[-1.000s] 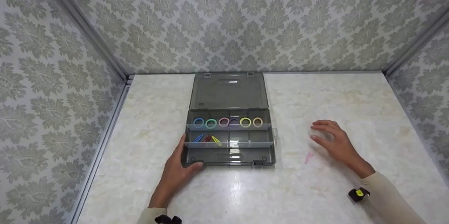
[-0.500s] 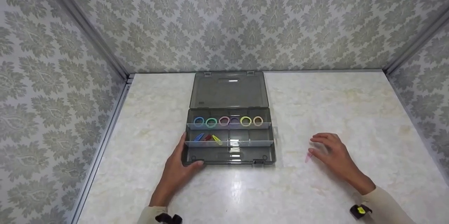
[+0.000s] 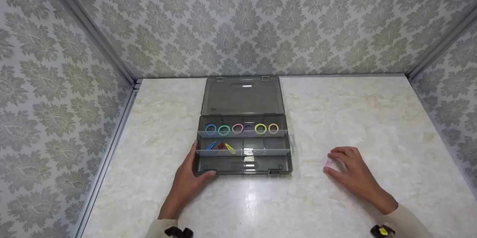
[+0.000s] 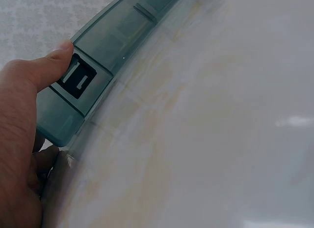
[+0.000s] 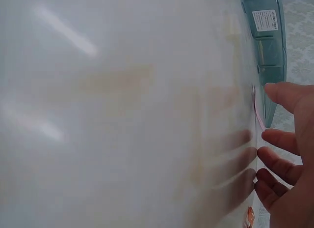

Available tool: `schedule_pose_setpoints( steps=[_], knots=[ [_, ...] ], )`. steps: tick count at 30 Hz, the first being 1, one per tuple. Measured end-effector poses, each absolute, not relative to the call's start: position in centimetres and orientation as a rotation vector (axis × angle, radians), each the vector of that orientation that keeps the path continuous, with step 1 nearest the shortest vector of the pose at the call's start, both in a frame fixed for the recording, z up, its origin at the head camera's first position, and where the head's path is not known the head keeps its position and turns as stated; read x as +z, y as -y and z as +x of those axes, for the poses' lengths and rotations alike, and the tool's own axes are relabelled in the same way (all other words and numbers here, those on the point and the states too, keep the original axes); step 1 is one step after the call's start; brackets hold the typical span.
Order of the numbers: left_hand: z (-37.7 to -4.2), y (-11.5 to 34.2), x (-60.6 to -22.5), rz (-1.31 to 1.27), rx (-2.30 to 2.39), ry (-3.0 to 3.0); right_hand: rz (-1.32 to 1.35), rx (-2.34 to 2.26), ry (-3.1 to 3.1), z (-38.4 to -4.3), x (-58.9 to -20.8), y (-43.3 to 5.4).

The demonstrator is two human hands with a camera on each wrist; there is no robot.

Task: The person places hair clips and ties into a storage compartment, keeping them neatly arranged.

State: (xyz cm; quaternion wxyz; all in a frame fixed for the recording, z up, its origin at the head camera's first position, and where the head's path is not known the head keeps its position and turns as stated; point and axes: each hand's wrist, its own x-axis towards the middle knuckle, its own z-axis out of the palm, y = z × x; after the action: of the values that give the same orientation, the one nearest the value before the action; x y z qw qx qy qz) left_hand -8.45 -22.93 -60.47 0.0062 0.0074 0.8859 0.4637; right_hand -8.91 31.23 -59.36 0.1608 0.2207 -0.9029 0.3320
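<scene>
A smoky grey compartment box (image 3: 244, 165) lies with its lid (image 3: 242, 96) folded back. My left hand (image 3: 188, 180) holds its front left corner, the thumb (image 4: 61, 53) on the front wall beside a latch and the fingers along the side. To the right of the box, a pink hair clip (image 3: 328, 162) lies on the table. My right hand (image 3: 356, 176) is around it, with thumb (image 5: 279, 93) and index finger spread apart near its two ends. In the middle row sit a blue hair clip (image 3: 211, 145), a red one (image 3: 220, 146) and a yellow one (image 3: 230, 149).
Several coloured hair ties (image 3: 261, 129) stand in a line in the box's back row. Clear dividers (image 3: 268, 152) separate the rows. The marbled white table (image 3: 372, 111) meets patterned walls (image 3: 261, 25) at the back and sides.
My right hand has come down and towards me onto the pink hair clip, its thumb moving from above the clip to its near end. The left hand and the box stay in place.
</scene>
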Motion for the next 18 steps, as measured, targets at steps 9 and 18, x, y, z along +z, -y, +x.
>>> schedule_pose_setpoints(
  steps=[9,18],
  knots=[
    [-8.50,22.98,-60.56,0.012,1.460,-2.753,0.627,0.793,2.635,-8.60,-59.73,-31.20],
    [-8.42,22.99,-60.59,0.011,1.461,-2.750,0.636,0.777,2.610,-8.58,-59.85,-31.12]
  ],
)
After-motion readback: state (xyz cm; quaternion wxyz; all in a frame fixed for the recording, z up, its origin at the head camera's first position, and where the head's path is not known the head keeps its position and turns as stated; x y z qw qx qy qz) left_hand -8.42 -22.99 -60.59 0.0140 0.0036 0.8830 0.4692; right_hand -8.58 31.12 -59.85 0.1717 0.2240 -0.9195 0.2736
